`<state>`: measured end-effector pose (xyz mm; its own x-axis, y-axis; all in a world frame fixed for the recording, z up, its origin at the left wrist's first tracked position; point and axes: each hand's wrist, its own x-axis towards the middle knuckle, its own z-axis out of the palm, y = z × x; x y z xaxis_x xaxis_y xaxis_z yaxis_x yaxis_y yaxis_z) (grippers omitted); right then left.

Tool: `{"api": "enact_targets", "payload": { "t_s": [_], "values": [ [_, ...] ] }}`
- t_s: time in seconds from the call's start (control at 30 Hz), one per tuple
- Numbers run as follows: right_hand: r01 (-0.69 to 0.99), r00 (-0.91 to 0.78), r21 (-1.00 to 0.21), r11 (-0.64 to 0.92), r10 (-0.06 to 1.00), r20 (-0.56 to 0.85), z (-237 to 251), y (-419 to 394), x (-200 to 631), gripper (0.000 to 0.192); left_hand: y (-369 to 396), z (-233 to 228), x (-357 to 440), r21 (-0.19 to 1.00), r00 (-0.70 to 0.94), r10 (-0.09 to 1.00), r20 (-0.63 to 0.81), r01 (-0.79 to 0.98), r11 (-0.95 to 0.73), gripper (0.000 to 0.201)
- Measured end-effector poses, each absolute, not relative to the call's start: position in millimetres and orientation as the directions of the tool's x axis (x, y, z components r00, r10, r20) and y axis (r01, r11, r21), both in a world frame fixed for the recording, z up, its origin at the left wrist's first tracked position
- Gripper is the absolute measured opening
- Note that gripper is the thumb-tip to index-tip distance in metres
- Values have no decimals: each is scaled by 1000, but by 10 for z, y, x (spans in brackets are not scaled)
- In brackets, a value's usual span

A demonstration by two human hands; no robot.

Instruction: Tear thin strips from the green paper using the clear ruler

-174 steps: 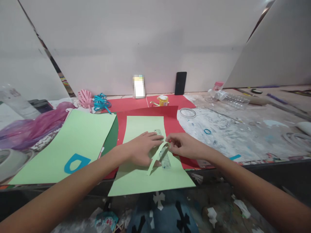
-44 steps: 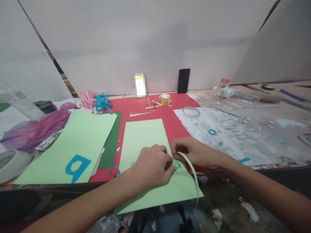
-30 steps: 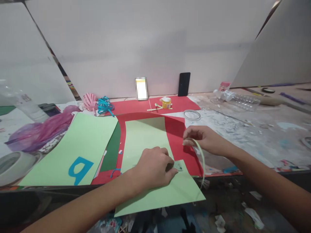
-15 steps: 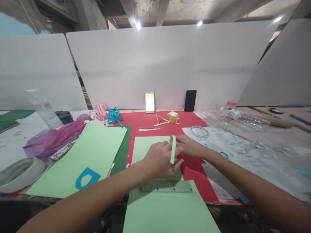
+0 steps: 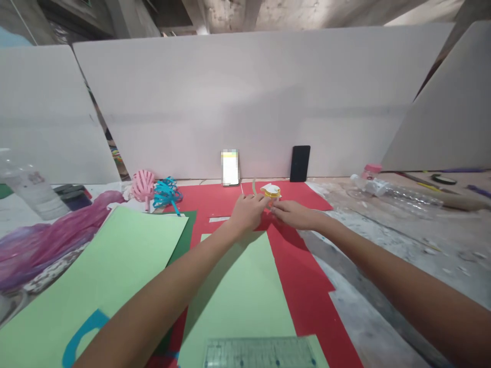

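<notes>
We reach both hands to the far side of the red sheet (image 5: 307, 286), where the left hand (image 5: 245, 212) pinches a thin green strip (image 5: 253, 187) upright and the right hand (image 5: 293, 214) closes its fingertips at the small yellow pot (image 5: 272, 192) — seemingly to steady it. Nearer us lie the light green sheet (image 5: 238, 291) and the clear ruler (image 5: 261, 352) — both untouched, near the table edge.

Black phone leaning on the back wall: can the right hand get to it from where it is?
Probably yes. The right hand rests on the red sheet beside the small yellow jar; the black phone stands just beyond, against the white board, with only bare red sheet between. The jar sits left of that line.
</notes>
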<state>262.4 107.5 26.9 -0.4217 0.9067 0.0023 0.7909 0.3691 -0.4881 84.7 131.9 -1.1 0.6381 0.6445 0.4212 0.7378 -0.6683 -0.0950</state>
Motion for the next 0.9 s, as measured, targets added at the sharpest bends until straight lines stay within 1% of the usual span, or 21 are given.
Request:
{"api": "enact_targets", "payload": {
  "t_s": [0.13, 0.23, 0.3, 0.37, 0.4, 0.43, 0.5, 0.53, 0.6, 0.77, 0.9],
  "values": [
    [811, -402, -467, 352, 916, -9, 183, 1307, 2706, 31, 1637, -138, 903, -85, 627, 653, 426, 746, -660, 31],
    [849, -324, -440, 293, 946, 6, 117, 1446, 2764, 32, 1834, -221, 898, -62, 624, 669, 404, 749, -660, 28],
    [882, -202, -414, 224, 974, 99, 106, 1540, 2804, 29, 1929, -269, 888, -47, 614, 683, 395, 756, -653, 28],
    [902, -59, -404, 153, 970, 237, 114, 1638, 2839, 29, 1987, -308, 885, -36, 594, 698, 399, 771, -636, 27],
    [900, -10, -416, 133, 958, 286, 117, 1686, 2852, 33, 2003, -323, 886, -33, 583, 706, 402, 780, -625, 27],
    [889, 7, -438, 131, 953, 302, 116, 1731, 2860, 40, 2013, -335, 889, -31, 572, 713, 405, 788, -615, 27],
    [852, -35, -498, 160, 967, 251, 89, 1805, 2860, 56, 2024, -345, 901, -35, 557, 723, 409, 801, -598, 27],
    [833, -63, -526, 171, 974, 217, 65, 1832, 2852, 61, 2029, -341, 908, -40, 554, 726, 408, 805, -592, 26],
    [809, -78, -562, 172, 979, 186, 8, 1865, 2830, 64, 2048, -313, 927, -55, 557, 728, 400, 807, -587, 25],
    [747, 45, -659, 87, 983, 181, -39, 1879, 2817, 52, 2124, -194, 1001, -100, 587, 736, 338, 799, -592, 24],
    [635, 115, -772, 29, 985, 132, 11, 1900, 2867, 46, 2140, -143, 1065, -120, 604, 750, 269, 794, -596, 20]
  ]
}}
